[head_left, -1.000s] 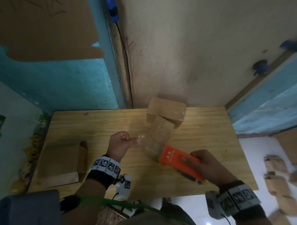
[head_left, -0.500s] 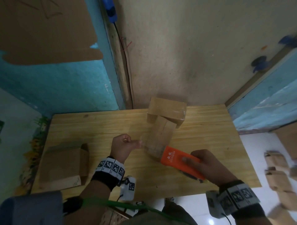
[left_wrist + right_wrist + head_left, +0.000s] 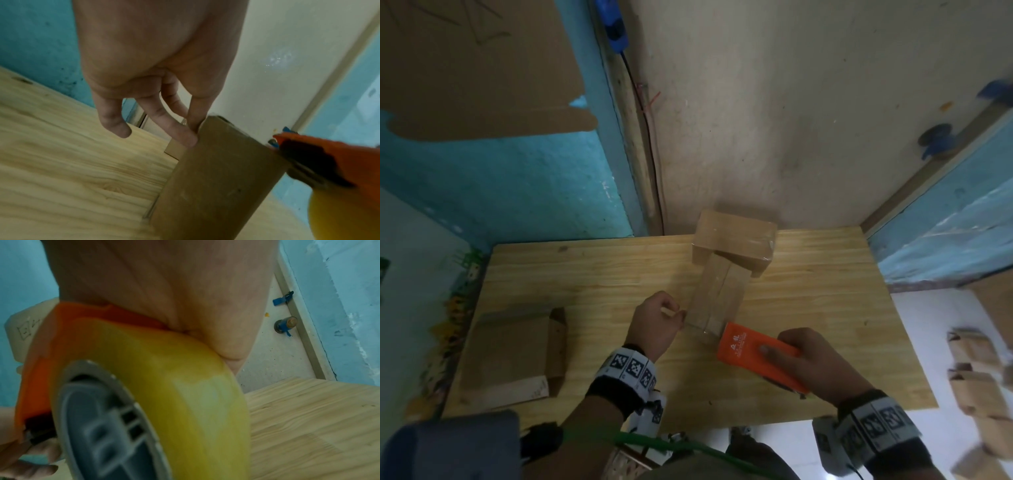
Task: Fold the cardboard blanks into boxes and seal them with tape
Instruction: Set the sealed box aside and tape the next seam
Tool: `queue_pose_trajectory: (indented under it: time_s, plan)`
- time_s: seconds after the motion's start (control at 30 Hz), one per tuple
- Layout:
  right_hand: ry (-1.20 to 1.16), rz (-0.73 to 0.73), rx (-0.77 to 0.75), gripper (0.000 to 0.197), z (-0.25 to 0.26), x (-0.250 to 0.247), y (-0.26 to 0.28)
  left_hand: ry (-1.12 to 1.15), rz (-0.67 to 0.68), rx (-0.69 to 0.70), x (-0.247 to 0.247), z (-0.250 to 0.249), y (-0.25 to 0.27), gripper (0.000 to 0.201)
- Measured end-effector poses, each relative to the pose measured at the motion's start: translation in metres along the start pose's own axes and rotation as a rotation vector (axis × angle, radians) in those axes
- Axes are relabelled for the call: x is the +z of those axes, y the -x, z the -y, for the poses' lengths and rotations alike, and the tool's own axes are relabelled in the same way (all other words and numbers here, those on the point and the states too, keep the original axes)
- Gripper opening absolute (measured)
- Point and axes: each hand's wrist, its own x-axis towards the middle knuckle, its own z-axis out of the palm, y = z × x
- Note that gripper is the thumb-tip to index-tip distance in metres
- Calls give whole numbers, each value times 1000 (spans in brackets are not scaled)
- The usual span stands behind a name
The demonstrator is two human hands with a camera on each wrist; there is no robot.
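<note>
1. We see the box (image 3: 717, 301) being taped mid-counter (image 3: 585, 274), long axis running near-to-far, top flaps meeting along a centre seam. Its far end touches or overlaps a second box (image 3: 736, 240) at the far edge; we can't tell which from the head view.
2. Left hand (image 3: 654, 325): grip pinched, thumb and fingertips at the box's near-left corner. The left wrist view shows fingertips (image 3: 185, 138) on the box's (image 3: 216, 178) upper edge. They could be pinching a tape end, but the clear film is too faint to confirm.
3. Right hand (image 3: 818, 363): grip clenched on the orange tape dispenser (image 3: 753, 353), its front edge at the near end of the box. Contact point is hidden by the dispenser body.
4. Right wrist view is mostly filled by the yellowish tape roll (image 3: 174, 402) and its grey hub (image 3: 107, 426), blurred; the box isn't visible there.
5. A shiny film seems to cover the near part of the box top; its extent is hard to make out.
6. A stack of flat blanks (image 3: 513, 349) sits at the counter's left, near edge.
7. More folded boxes (image 3: 976, 373) lie on the floor at right, blurred and cut off by the frame edge.
8. Bottom of the head view: a sleeve (image 3: 448, 445) and green cable (image 3: 654, 442), partly cut off.
</note>
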Motion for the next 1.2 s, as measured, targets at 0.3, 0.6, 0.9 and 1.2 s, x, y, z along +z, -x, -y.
queue_pose_trajectory:
  time_s: [0.3, 0.6, 0.9, 1.2]
  plan:
    - [-23, 26, -2, 57, 2, 4, -5, -207, -113, 103, -9, -1, 4, 36]
    - [-64, 20, -14, 52, 2, 12, -10, -312, 578, 574, 1, -26, 4, 71]
    - [-253, 89, -2, 49, -14, -6, -9, -656, 519, 642, -7, -23, -6, 61]
    - [-295, 121, 18, 43, -23, -16, -12, -643, 505, 651, -11, -12, -8, 47]
